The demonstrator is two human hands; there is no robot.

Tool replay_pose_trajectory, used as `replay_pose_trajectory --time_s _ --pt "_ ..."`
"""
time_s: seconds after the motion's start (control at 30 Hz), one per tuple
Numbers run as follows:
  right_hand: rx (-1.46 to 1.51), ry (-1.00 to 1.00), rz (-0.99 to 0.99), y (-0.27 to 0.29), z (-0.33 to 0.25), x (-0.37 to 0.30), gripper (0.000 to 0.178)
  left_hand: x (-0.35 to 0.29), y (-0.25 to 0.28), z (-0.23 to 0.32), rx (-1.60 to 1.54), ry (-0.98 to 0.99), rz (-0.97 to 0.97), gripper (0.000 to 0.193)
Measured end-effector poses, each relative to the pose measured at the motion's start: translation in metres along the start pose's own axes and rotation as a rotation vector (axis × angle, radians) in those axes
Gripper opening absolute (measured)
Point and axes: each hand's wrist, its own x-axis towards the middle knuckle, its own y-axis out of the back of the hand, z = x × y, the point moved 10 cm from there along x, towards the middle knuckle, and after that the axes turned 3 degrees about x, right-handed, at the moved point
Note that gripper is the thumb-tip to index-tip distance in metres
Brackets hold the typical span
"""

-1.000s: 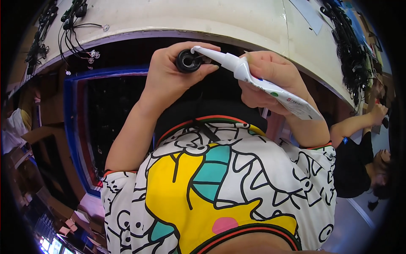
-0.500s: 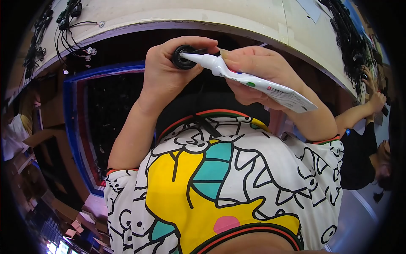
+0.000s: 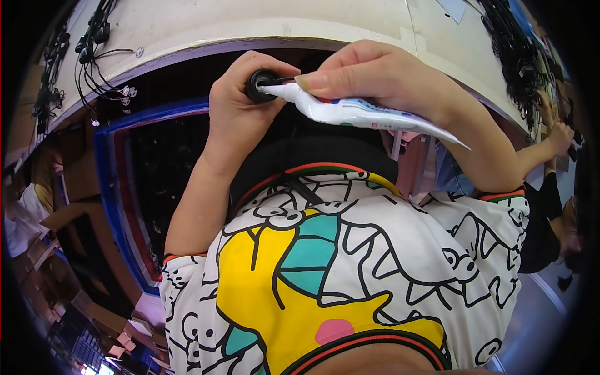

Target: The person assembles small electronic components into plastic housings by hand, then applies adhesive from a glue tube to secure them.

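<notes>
Encircling a black cylindrical part (image 3: 253, 88), your left hand (image 3: 232, 109) curls its fingers and thumb about the outer wall, with the open, ring-shaped end turned toward the camera. Your right hand (image 3: 370, 74) pinches a white squeeze tube (image 3: 356, 114) near its shoulder, the thumb pressed along the side that faces you; the other fingers are largely hidden behind it. The tube lies slantwise, its flat end pointing to the right beneath your wrist, and its tapered nozzle (image 3: 273, 90) reaches leftward into the mouth of the cylinder. Whether the tip touches the inner wall cannot be told. Both hands are held just off the near edge of a pale workbench (image 3: 262, 22). On the bench, bundled black cables (image 3: 97, 34) lie at left and a larger dark cable heap (image 3: 509, 53) at right. Below left stands a blue-rimmed container (image 3: 117, 181), beside an open cardboard box (image 3: 119, 272).
</notes>
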Motion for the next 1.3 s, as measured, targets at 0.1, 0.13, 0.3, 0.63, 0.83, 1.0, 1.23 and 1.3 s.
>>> replay_pose_trajectory --time_s 0.1,0.13,0.3,0.63,0.83,1.0,1.23,1.3 --pt "0.081 -0.025 -0.037 0.008 0.003 0.001 0.023 0.006 -0.003 -0.009 -0.046 0.107 -0.021 0.020" --pt "0.128 -0.027 -0.062 0.010 0.004 0.001 0.023 0.007 -0.004 -0.014 -0.080 0.185 -0.031 0.018" --pt "0.383 0.110 -0.296 0.009 -0.011 -0.010 0.023 0.018 -0.009 -0.019 -0.285 0.373 -0.011 0.018" --pt "-0.188 0.546 0.628 0.205 -0.027 -0.009 0.028 0.008 -0.032 0.003 -0.600 0.255 -0.303 0.045" --pt "-0.719 0.280 0.931 0.248 -0.024 -0.002 0.028 0.012 -0.029 0.015 -0.595 0.253 -0.312 0.049" --pt "-0.824 0.442 0.504 0.120 -0.056 -0.013 0.027 0.016 -0.017 0.005 -0.620 0.302 -0.264 0.050" --pt "-0.303 0.340 -0.243 -0.033 0.071 0.072 0.061 0.023 -0.002 0.011 -0.843 0.120 -0.044 0.052" --pt "-0.217 0.331 -0.347 -0.054 0.087 0.094 0.060 0.020 0.003 0.010 -0.855 0.127 -0.045 0.051"
